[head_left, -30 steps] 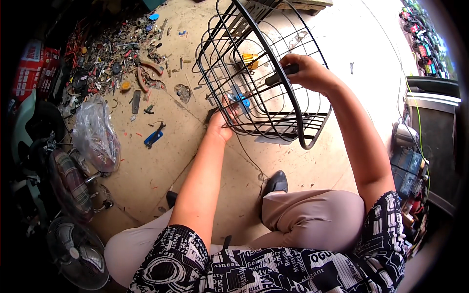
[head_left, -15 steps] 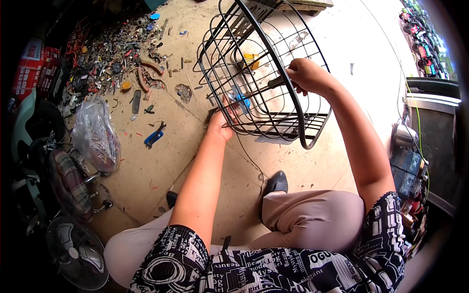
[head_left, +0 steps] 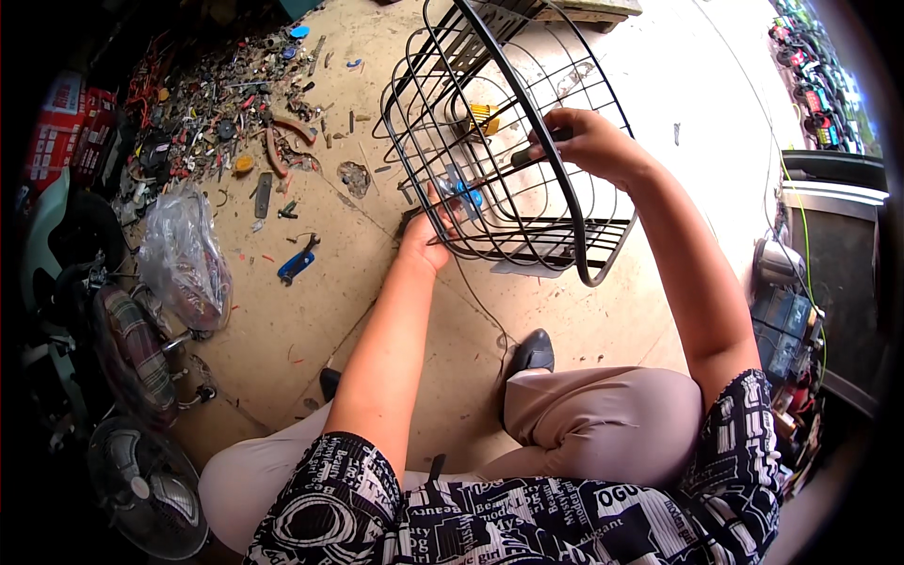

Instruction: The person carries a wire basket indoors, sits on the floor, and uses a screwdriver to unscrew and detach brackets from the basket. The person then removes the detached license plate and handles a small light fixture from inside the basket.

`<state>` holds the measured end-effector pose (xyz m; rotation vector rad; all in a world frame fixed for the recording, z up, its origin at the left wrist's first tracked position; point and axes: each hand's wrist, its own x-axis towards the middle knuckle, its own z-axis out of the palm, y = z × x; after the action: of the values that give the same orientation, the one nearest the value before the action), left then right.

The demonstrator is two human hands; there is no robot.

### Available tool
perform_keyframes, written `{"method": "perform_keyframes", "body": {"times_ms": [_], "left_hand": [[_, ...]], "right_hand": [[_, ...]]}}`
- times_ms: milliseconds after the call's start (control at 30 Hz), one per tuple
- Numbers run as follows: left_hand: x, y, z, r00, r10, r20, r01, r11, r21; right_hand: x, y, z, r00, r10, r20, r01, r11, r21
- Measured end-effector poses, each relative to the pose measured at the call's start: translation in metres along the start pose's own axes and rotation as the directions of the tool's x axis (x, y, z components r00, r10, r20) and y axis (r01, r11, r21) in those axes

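A black wire basket is tilted in front of me, its thick rim toward my right. My right hand grips the dark handle of a screwdriver at the basket's open side. The screwdriver's shaft runs through the basket toward a small blue part at the far left wire wall. Outside that wall, my left hand is beside the blue part, its fingers curled against the wires and partly hidden. I cannot make out what they pinch. A yellow piece shows through the mesh.
Loose parts and pliers litter the floor at upper left. Closer lie a blue-handled tool and a clear plastic bag. A fan stands lower left. Batteries and cables line the right side.
My right hand's fingers have loosened and shifted round the screwdriver handle, showing more of it. The basket and my left hand have hardly moved.
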<state>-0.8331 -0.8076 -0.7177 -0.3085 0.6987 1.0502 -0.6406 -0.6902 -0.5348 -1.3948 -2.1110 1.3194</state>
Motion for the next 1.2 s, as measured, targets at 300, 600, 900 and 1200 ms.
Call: {"method": "perform_keyframes", "body": {"times_ms": [300,600,900,1200], "left_hand": [[0.002,0.006,0.002,0.998,0.042,0.038,-0.044,0.998,0.051],[0.005,0.018,-0.003,0.998,-0.056,-0.041,0.061,0.991,0.121],[-0.008,0.025,0.016,0.996,-0.086,-0.017,0.088,0.971,0.223],[0.013,0.021,-0.019,0.993,-0.119,-0.024,0.121,0.981,0.152]], "right_hand": [[-0.005,-0.018,-0.001,0.990,0.142,0.014,-0.135,0.965,-0.226],[0.001,-0.033,-0.001,0.928,0.372,0.001,-0.346,0.867,-0.359],[0.006,-0.045,-0.006,0.834,0.542,0.098,-0.494,0.815,-0.304],[0.014,-0.052,-0.011,0.723,0.670,0.168,-0.627,0.738,-0.249]]}}
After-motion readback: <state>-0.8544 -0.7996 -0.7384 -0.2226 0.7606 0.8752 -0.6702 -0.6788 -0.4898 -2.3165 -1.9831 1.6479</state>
